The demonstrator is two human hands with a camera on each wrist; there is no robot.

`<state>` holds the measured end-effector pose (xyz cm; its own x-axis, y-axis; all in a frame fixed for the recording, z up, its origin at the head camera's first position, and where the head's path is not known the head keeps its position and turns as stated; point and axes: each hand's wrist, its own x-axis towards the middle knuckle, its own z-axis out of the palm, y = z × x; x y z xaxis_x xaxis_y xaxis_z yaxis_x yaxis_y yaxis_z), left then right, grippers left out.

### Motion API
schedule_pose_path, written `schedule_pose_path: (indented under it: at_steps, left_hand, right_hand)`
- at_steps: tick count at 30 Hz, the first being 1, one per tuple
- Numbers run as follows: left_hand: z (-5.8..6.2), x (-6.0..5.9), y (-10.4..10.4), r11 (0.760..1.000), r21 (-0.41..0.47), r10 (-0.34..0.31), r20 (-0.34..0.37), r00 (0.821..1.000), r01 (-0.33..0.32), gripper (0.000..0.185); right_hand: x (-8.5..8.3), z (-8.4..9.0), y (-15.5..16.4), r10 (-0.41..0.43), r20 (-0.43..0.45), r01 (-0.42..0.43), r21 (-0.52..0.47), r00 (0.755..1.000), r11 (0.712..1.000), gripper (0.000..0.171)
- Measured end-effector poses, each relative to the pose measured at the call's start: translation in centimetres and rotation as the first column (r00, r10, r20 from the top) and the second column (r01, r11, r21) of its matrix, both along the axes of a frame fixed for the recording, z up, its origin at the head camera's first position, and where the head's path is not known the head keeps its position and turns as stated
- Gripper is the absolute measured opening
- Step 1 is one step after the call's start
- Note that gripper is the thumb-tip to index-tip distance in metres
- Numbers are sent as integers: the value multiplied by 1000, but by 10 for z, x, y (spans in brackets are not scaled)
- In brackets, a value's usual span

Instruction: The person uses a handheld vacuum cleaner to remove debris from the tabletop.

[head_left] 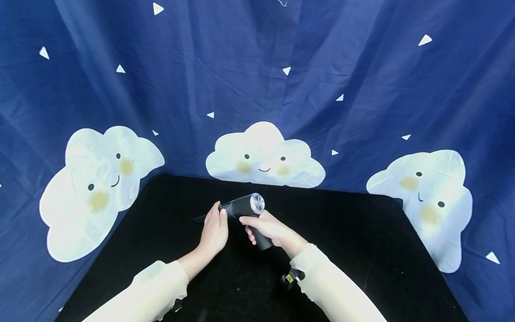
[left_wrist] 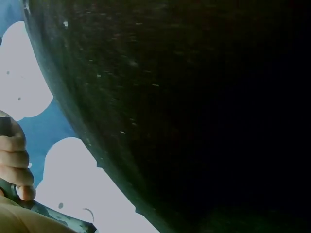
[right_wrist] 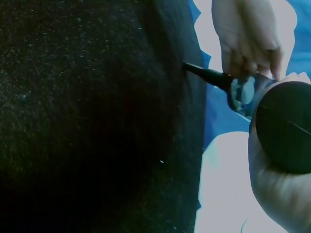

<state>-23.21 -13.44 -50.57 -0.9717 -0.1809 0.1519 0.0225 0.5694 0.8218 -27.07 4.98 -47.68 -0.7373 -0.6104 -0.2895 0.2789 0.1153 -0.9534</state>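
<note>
Object: a handheld vacuum [head_left: 245, 206], dark grey and pistol-shaped, with a round silver vented cap facing the camera and a thin black nozzle [head_left: 200, 218] at the opposite end.
Location: it is being held just above the black table [head_left: 362, 232], at the centre of the head view, slightly below the middle cloud on the blue curtain [head_left: 257, 67].
Long axis: the barrel is running from the vented cap at centre-right down to the nozzle tip at centre-left; the handle is dropping toward the lower right of the frame.
Right hand [head_left: 268, 229]: it is grasping the handle, fingers wrapped round it under the barrel; in the right wrist view the handle's butt is filling the right edge of the frame.
Left hand [head_left: 215, 230]: it is lying on the nozzle end of the barrel, thumb and fingers closing round the section where the nozzle joins the body [right_wrist: 243, 90].
Nearer hand: the left hand is the one at the nozzle; the right is sitting behind it, at the grip.
Direction from hands: the nozzle is pointing to the left of the frame, away from the right hand and past the left.
Appearance: the front section is looking translucent and bluish in the right wrist view; the body is matt and dark.
Sleeves: both arms are wearing cream sleeves [head_left: 161, 286].
</note>
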Motion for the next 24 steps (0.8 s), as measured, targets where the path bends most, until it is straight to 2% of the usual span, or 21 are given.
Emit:
schedule_pose_path:
  at_steps: [6, 12, 18, 24]
  left_hand:
    - [5, -6, 25, 1000, 10, -13, -33, 999, 13, 48]
    - [9, -11, 44, 996, -28, -83, -44, 996, 82, 50]
    - [9, -11, 58, 992, -69, -113, -94, 989, 107, 50]
    - [8, -9, 77, 993, -50, -115, -103, 988, 110, 47]
  right_hand:
    - [-2, 18, 25, -24, -15, 25, 52, 1000, 998, 28]
    - [-6, 29, 50, -44, -6, 44, 100, 999, 994, 27]
    - [-7, 35, 68, -31, -8, 31, 123, 999, 992, 30]
    - [-8, 43, 88, -34, -7, 35, 158, 999, 987, 33]
